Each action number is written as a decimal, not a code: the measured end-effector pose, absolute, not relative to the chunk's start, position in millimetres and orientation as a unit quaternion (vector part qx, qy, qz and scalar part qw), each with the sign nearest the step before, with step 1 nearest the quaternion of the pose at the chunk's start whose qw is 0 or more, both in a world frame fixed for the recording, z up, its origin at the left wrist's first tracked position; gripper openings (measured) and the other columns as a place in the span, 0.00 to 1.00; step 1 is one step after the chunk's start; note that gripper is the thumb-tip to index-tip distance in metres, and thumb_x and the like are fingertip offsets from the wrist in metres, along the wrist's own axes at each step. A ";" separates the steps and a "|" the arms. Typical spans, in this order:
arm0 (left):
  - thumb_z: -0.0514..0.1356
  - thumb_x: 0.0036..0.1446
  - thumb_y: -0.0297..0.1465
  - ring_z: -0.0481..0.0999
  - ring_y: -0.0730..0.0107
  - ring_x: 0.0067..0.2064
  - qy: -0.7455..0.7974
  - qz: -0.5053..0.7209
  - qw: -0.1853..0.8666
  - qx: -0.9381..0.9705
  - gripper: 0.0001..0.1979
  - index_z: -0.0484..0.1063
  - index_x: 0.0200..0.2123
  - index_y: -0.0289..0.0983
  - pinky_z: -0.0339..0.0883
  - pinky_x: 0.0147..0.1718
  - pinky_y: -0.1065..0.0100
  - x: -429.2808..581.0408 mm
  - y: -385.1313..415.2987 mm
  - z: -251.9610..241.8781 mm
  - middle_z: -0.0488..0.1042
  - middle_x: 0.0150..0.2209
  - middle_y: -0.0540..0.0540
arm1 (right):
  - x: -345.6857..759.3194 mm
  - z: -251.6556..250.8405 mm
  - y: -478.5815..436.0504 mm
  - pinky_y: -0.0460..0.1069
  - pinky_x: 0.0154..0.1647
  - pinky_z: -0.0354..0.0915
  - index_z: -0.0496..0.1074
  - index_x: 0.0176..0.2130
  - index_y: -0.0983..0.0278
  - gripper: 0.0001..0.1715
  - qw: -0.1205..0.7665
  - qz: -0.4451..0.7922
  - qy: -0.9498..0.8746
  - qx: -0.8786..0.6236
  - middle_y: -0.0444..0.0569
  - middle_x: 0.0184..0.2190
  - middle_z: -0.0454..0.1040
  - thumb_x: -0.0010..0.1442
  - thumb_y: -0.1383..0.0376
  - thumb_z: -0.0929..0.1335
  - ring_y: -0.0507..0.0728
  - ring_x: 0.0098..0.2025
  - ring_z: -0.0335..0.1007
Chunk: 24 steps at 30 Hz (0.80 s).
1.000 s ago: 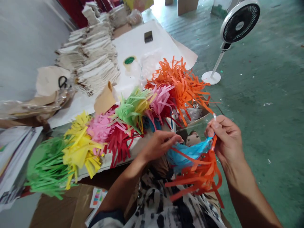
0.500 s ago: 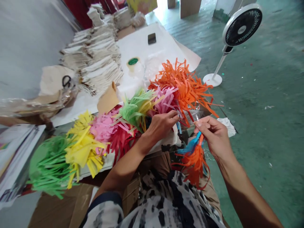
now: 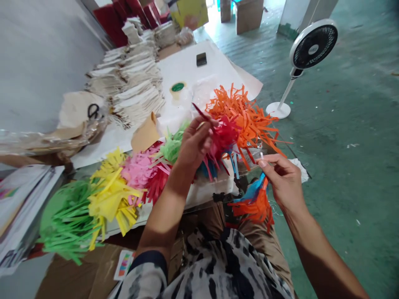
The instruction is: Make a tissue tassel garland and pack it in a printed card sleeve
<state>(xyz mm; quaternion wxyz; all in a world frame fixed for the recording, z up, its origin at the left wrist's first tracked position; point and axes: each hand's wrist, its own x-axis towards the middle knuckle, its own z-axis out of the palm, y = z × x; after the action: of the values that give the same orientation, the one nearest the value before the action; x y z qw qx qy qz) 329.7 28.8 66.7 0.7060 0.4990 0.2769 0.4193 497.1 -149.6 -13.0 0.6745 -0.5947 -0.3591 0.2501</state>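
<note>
Lifting a dark-red, fringed paper tassel [image 3: 227,135] beside a held pair

Nearest the body, the right hand [image 3: 282,172] pinched a thin white strip [image 3: 262,155]; below it hung one bright-blue fringed tassel [image 3: 253,187] and one orange fringed tassel [image 3: 254,209]. Slightly farther off, the left hand [image 3: 198,139] was drawn narrow around the twisted stem of the dark-red tassel, one in number, above the white-covered table [image 3: 187,66]. Half a second earlier this hand had been lower, near the pink fringe, with no lifted tassel visible; the change suggested that a third tassel had been singled out while the right-hand pair was kept together.

Along the table lay one heap of each colour: vivid-green [image 3: 67,216], yellow [image 3: 112,203], light-pink [image 3: 137,171], crimson [image 3: 156,187], pale-green [image 3: 173,145] and large orange [image 3: 243,118]. Pink and blue strips below the left hand overlapped too much for counting.

Beyond lay one cream tape roll with a green core [image 3: 178,88], merged stacks of off-white sheets [image 3: 140,99], and one dark rectangular device [image 3: 201,59]. One white pedestal fan with a black grille [image 3: 314,45] stood on the floor.
</note>
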 end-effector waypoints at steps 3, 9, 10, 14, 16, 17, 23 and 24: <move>0.69 0.63 0.40 0.68 0.82 0.21 0.225 0.309 0.708 0.594 0.12 0.75 0.43 0.40 0.54 0.15 0.76 339.9 1.0 59.4 0.81 0.37 0.49 | 498.3 -10.2 -151.9 0.52 0.44 0.71 0.83 0.38 0.54 0.02 0.713 0.209 -0.367 -0.560 0.46 0.38 0.82 0.64 0.59 0.77 0.57 0.43 0.76; 0.68 0.66 0.43 0.67 0.84 0.21 0.137 0.193 0.734 0.637 0.17 0.68 0.45 0.39 0.59 0.21 0.76 355.7 -28.0 31.1 0.78 0.33 0.51 | 499.5 -3.1 -154.4 0.57 0.56 0.72 0.84 0.39 0.53 0.03 0.717 0.231 -0.408 -0.516 0.47 0.47 0.83 0.65 0.63 0.76 0.61 0.58 0.77; 0.67 0.66 0.43 0.66 0.83 0.22 0.125 0.189 0.733 0.641 0.17 0.67 0.45 0.39 0.59 0.22 0.77 356.9 -27.8 26.7 0.78 0.33 0.52 | 499.7 -3.5 -154.3 0.57 0.57 0.72 0.84 0.39 0.53 0.03 0.713 0.234 -0.413 -0.516 0.47 0.47 0.84 0.65 0.63 0.76 0.61 0.58 0.78; 0.68 0.65 0.42 0.65 0.83 0.26 0.122 0.191 0.699 0.678 0.17 0.68 0.44 0.38 0.58 0.26 0.76 356.7 -27.0 15.3 0.75 0.33 0.52 | 500.3 -6.7 -153.2 0.55 0.55 0.73 0.85 0.39 0.52 0.05 0.705 0.211 -0.413 -0.536 0.44 0.40 0.84 0.64 0.64 0.76 0.58 0.50 0.80; 0.71 0.62 0.41 0.62 0.84 0.26 0.153 0.215 0.665 0.699 0.18 0.70 0.44 0.38 0.55 0.24 0.76 355.3 -29.9 12.8 0.73 0.35 0.52 | 500.2 -7.1 -152.6 0.55 0.55 0.72 0.85 0.39 0.52 0.06 0.696 0.201 -0.418 -0.549 0.43 0.39 0.84 0.64 0.65 0.77 0.57 0.49 0.80; 0.72 0.61 0.40 0.61 0.84 0.25 0.170 0.229 0.648 0.707 0.18 0.71 0.44 0.38 0.53 0.24 0.76 354.9 -32.0 12.0 0.73 0.35 0.52 | 500.1 -7.0 -152.4 0.54 0.55 0.72 0.85 0.39 0.52 0.06 0.692 0.201 -0.421 -0.552 0.43 0.39 0.84 0.64 0.66 0.77 0.57 0.49 0.80; 0.72 0.60 0.40 0.61 0.86 0.23 0.215 0.291 0.652 0.667 0.16 0.74 0.41 0.37 0.54 0.19 0.77 356.7 -41.5 9.7 0.73 0.38 0.52 | 498.4 -5.3 -151.8 0.53 0.50 0.74 0.85 0.38 0.53 0.06 0.671 0.183 -0.441 -0.568 0.43 0.35 0.84 0.64 0.66 0.76 0.57 0.48 0.82; 0.72 0.60 0.40 0.61 0.86 0.21 0.221 0.288 0.662 0.656 0.16 0.73 0.41 0.37 0.54 0.18 0.77 356.9 -42.1 9.5 0.72 0.36 0.52 | 497.9 -5.0 -151.8 0.53 0.49 0.74 0.85 0.38 0.53 0.06 0.667 0.179 -0.444 -0.571 0.43 0.36 0.84 0.64 0.66 0.76 0.58 0.48 0.82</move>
<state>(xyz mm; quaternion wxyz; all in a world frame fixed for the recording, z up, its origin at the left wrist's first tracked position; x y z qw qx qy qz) 356.9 -42.1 9.5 0.6618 0.6556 0.2214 0.2885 497.9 -151.8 -5.0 0.6669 -0.5706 -0.4444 0.1791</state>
